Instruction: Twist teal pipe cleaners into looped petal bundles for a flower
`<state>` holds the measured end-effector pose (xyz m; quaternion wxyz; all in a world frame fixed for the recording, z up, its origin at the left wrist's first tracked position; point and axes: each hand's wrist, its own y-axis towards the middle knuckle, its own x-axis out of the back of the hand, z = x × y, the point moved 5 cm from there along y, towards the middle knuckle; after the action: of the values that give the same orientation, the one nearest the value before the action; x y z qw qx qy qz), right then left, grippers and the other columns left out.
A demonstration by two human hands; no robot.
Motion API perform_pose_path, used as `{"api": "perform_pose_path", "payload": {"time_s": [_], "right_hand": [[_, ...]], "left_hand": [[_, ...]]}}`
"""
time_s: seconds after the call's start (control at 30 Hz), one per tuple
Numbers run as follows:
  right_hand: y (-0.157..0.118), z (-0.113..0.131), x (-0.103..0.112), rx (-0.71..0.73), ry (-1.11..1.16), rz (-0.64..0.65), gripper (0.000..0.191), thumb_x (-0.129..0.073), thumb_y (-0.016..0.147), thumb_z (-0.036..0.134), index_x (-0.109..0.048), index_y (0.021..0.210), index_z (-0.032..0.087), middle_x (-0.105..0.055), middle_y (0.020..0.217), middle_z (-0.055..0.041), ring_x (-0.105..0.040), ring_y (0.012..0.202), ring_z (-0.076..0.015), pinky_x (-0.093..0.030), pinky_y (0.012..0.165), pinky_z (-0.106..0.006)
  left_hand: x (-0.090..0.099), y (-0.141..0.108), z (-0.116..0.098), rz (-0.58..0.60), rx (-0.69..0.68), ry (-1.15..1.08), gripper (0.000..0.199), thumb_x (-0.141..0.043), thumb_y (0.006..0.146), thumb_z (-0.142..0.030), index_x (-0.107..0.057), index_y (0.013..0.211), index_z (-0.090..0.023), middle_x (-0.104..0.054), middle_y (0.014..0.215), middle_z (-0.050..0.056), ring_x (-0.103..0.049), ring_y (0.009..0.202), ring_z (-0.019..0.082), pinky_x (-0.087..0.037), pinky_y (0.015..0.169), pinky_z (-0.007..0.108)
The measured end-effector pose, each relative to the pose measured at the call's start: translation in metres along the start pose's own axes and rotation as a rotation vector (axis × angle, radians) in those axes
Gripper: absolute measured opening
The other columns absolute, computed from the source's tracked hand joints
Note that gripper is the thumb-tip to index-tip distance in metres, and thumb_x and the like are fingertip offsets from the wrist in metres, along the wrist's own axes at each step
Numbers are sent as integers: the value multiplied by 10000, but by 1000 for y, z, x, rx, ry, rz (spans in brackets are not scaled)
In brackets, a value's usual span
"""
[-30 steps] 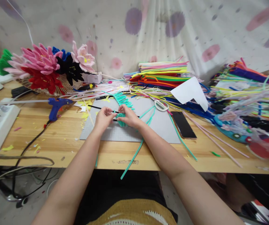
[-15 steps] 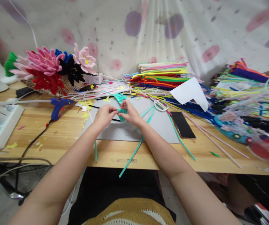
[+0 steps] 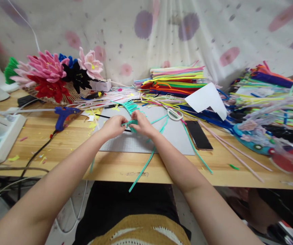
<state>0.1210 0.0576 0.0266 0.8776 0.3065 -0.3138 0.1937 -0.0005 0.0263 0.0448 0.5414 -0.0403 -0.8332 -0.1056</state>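
Observation:
Over the grey mat (image 3: 177,139), my left hand (image 3: 114,126) and my right hand (image 3: 141,124) face each other with fingers closed. Between them is a short, bent bundle of teal pipe cleaner (image 3: 132,122). My right hand grips its thicker coiled part, while my left fingers pinch its left end. A teal strand hangs beneath my left wrist. Just behind the hands lie several short teal pipe cleaner pieces (image 3: 129,105). Longer teal pipe cleaners (image 3: 146,166) run past my right forearm and over the table's front edge. White-handled scissors (image 3: 175,115) rest on the mat's right side.
A blue glue gun (image 3: 62,117) and a white power strip (image 3: 5,143) are on the left. Fuzzy flowers (image 3: 49,66) stand behind them. A phone (image 3: 199,135) lies right of the mat. Stacks of coloured pipe cleaners (image 3: 177,80) and a white paper piece (image 3: 206,98) sit at the back.
My left hand has moved slightly left and down, away from my right hand, drawing the teal strand with it. The strand's hanging end has swung left. My right hand stays nearly in place.

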Motion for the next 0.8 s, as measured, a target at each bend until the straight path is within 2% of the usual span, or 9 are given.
{"api": "perform_pose_path", "payload": {"time_s": [0.1, 0.2, 0.43, 0.63, 0.8], "right_hand": [[-1, -3, -3, -43, 151, 51, 312, -601, 640, 217, -373, 852, 200, -502, 875, -16, -508, 827, -153, -407, 770, -310], [-1, -4, -5, -77, 256, 102, 330, -604, 633, 224, -351, 844, 206, -477, 825, 14, -509, 809, -135, -420, 740, -289], [-2, -5, -5, -72, 409, 191, 376, -609, 618, 213, -348, 889, 214, -468, 857, 9, -530, 832, -127, -432, 717, -269], [-4, 2, 0, -54, 384, 228, 354, -573, 628, 179, -350, 899, 215, -485, 874, -2, -543, 894, -144, -433, 735, -285], [-3, 4, 2, -34, 255, 134, 330, -556, 621, 160, -359, 881, 210, -495, 869, -5, -543, 881, -153, -421, 771, -308]], "left_hand": [[3, -4, -2, -54, -108, 67, 147, -559, 713, -202, -666, 814, -200, -640, 876, 47, -574, 787, 175, -373, 666, 243], [3, -6, -4, -43, -199, 81, 119, -553, 744, -222, -667, 769, -200, -632, 869, 47, -571, 787, 162, -376, 684, 236], [4, -9, -2, -68, -343, 55, 168, -532, 790, -280, -681, 773, -204, -633, 839, 46, -574, 758, 144, -378, 670, 223], [4, -11, -3, -118, -464, 41, 191, -515, 809, -285, -681, 789, -193, -643, 803, 29, -580, 711, 122, -398, 649, 217], [3, -12, -5, -170, -418, 13, 229, -488, 826, -289, -666, 755, -163, -635, 776, 42, -575, 699, 126, -411, 649, 224]]}}
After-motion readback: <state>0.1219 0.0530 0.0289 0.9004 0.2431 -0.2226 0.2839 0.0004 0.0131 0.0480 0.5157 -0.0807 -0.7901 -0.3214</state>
